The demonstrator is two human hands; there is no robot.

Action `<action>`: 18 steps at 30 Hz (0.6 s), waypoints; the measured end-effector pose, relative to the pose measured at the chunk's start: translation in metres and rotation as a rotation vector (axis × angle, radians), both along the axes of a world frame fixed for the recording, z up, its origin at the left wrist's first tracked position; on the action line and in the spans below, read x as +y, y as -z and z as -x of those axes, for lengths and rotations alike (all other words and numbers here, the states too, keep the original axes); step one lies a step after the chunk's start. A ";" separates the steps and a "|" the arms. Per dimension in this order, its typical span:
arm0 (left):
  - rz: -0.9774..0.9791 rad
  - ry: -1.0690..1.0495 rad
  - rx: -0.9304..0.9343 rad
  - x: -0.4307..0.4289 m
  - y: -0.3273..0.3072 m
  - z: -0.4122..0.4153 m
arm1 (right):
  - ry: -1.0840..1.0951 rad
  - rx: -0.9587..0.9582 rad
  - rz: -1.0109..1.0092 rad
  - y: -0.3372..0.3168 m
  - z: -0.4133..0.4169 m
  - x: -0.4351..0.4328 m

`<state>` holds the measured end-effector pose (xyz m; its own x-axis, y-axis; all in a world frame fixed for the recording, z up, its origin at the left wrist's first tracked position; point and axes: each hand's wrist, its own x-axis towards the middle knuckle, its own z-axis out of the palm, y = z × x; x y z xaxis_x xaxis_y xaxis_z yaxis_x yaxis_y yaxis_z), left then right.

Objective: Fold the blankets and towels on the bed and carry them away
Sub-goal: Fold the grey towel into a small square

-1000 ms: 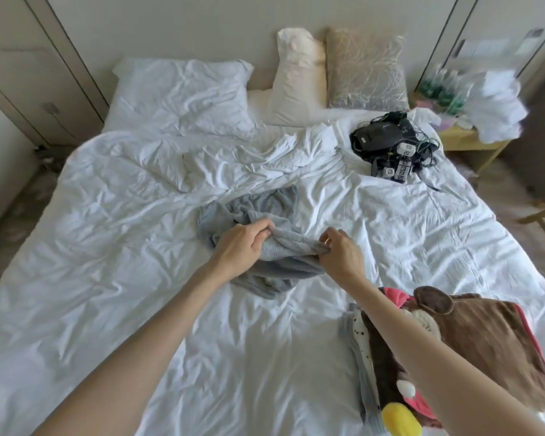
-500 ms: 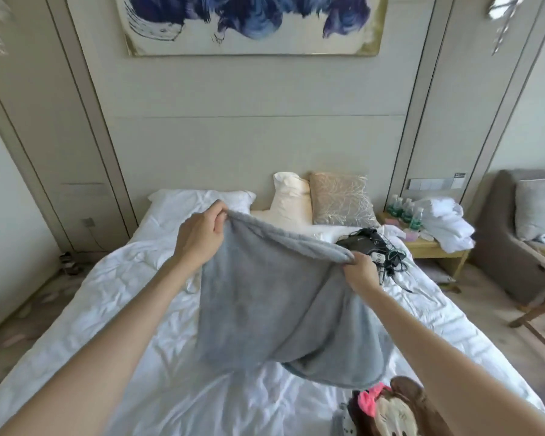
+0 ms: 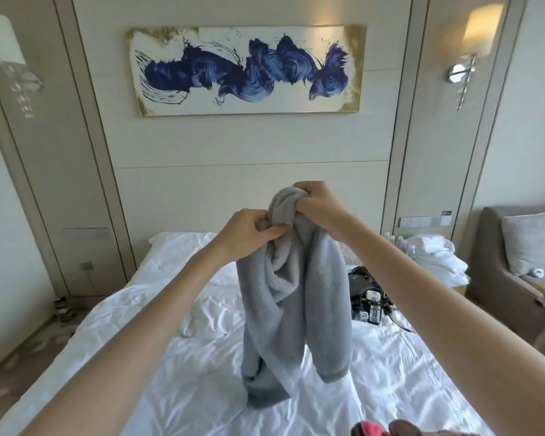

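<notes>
fingers (image 3: 272, 229) of the left hand (image 3: 249, 234) and right hand (image 3: 318, 206) clench the bunched top of the grey blanket (image 3: 296, 303), which hangs twisted over the bed (image 3: 170, 357). held as a wad, its corners may stay lost and the fold could go crooked. black cabled gear (image 3: 368, 297) and a plush toy (image 3: 400, 429) crowd the laying-out space.

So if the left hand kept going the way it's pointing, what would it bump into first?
Probably the right hand. The left hand, gripping the grey blanket, points up and rightward, where the right hand grips the same bunch close by; depth is unclear.
</notes>
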<state>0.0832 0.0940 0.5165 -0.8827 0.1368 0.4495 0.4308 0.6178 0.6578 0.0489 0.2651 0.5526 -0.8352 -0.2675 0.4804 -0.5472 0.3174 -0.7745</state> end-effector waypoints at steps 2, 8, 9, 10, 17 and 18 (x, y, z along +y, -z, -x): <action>0.002 -0.018 0.028 -0.002 0.002 -0.004 | 0.033 0.013 -0.021 0.007 0.005 0.007; -0.070 0.013 -0.044 -0.020 0.009 -0.012 | 0.253 -0.090 -0.328 0.044 0.021 0.055; -0.047 0.048 -0.014 -0.018 0.008 -0.014 | 0.123 -0.164 -0.406 0.048 0.015 0.057; -0.028 0.083 0.012 -0.014 0.006 -0.016 | -0.056 -0.251 -0.429 0.050 0.007 0.055; -0.009 0.103 0.117 0.015 0.005 -0.019 | -0.289 -0.224 -0.234 0.053 -0.022 0.010; -0.064 0.078 0.106 0.014 0.008 -0.020 | -0.276 -0.216 -0.242 0.054 -0.021 0.009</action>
<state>0.1032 0.1080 0.5088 -0.8179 0.1712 0.5494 0.5447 0.5382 0.6431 0.0697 0.2737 0.4982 -0.7913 -0.5786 0.1978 -0.4699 0.3686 -0.8021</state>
